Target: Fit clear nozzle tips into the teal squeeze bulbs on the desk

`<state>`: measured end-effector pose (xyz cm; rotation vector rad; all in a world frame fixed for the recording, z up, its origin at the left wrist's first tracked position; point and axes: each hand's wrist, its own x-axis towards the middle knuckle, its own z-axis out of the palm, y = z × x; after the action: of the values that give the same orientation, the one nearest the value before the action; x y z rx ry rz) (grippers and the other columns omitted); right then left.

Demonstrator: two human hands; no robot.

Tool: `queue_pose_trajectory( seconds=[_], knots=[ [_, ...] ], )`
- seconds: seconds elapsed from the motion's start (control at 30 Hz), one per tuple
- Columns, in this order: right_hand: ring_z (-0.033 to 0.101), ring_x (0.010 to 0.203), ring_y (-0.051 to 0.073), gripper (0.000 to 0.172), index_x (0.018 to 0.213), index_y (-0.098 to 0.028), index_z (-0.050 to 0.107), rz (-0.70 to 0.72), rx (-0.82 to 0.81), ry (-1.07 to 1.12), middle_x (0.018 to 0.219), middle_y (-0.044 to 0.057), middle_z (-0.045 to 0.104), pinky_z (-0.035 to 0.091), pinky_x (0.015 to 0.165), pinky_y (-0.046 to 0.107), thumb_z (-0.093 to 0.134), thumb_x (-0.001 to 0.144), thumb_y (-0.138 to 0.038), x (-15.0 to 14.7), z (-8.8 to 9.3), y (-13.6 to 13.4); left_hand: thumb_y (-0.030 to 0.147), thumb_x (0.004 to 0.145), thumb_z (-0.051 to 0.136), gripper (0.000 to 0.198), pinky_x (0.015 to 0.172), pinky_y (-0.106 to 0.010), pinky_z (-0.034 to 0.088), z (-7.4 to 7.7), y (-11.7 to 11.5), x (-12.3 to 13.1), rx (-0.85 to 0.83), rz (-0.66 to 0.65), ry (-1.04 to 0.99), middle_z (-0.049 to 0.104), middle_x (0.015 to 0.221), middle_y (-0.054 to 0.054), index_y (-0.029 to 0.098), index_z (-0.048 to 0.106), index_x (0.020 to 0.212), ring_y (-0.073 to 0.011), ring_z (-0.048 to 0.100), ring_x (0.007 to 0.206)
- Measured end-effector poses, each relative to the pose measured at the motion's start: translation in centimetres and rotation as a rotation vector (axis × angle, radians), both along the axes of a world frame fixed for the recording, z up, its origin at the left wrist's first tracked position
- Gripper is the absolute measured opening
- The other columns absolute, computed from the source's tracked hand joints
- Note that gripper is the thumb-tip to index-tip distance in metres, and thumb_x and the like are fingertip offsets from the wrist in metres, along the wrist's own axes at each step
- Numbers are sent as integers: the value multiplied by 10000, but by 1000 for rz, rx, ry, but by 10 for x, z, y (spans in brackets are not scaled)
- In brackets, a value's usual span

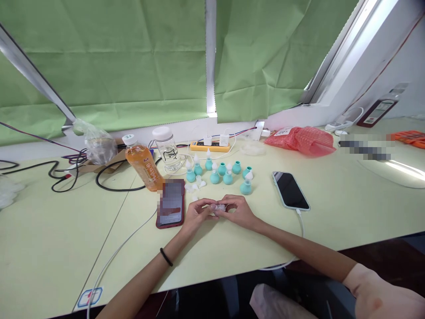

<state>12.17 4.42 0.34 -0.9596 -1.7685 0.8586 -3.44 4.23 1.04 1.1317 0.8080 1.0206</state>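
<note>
My left hand (200, 212) and my right hand (239, 212) meet over the table, the fingers of both closed around a small clear plastic piece (219, 208). Its exact kind is too small to tell. Just beyond them stand several teal squeeze bulbs (245, 188), some topped with white pointed tips (208, 153), others with bare open necks (236, 167). Small loose white and clear plastic parts (195, 185) lie left of the bulbs. A phone in a red case (170, 204) rests close to my left hand.
An orange drink bottle (144, 164) leans beside a clear cup with a white lid (167, 148). Behind the bulbs lies a yellow power strip (210, 146). A charging phone (291, 190) is at right, below a red bubble-wrap bag (303, 140). Black cables (116, 188) run across the left.
</note>
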Motion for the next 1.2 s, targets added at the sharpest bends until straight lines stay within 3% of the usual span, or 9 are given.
queue_pose_trajectory(
  seconds=[0.2,0.37,0.6,0.9,1.07,1.2],
  knots=[
    [522,577,108,172,805,-163,656,8,57,-4,649,27,540,462,489,219,601,652,-215,-2,2,-4,279,690,577,189,532,-244,489,2,-3,4,93,-21,-4,479,762,-9,144,489,789,-108,520,635],
    [511,565,97,181,808,-165,654,29,21,45,656,17,518,473,510,226,613,633,-188,-2,3,-4,269,711,552,161,496,-204,455,0,-6,8,254,35,67,453,753,-9,153,450,756,-112,502,669],
    [522,583,102,223,836,-176,649,35,8,82,670,16,524,481,516,229,640,616,-217,-1,1,-2,309,744,505,213,498,-261,462,2,-5,5,41,-85,-7,522,696,-13,170,435,889,-118,522,572],
    [531,584,106,214,813,-151,647,77,56,56,657,24,529,467,493,211,648,613,-226,0,1,-2,264,695,581,215,429,-192,378,6,-6,2,0,-121,-46,548,580,8,154,478,849,-73,474,449],
    [506,512,90,205,772,-142,635,46,197,-21,629,23,547,452,468,212,655,604,-260,-2,1,-2,226,682,596,207,472,-215,410,3,-3,2,-63,-140,-84,583,624,-21,137,509,847,-89,511,490],
    [526,586,120,307,867,-143,600,-34,488,-114,700,47,584,471,547,253,658,593,-270,14,28,1,195,652,624,242,528,-224,435,3,1,-1,-116,-83,-114,620,698,-55,115,549,868,-98,539,553]
  ],
)
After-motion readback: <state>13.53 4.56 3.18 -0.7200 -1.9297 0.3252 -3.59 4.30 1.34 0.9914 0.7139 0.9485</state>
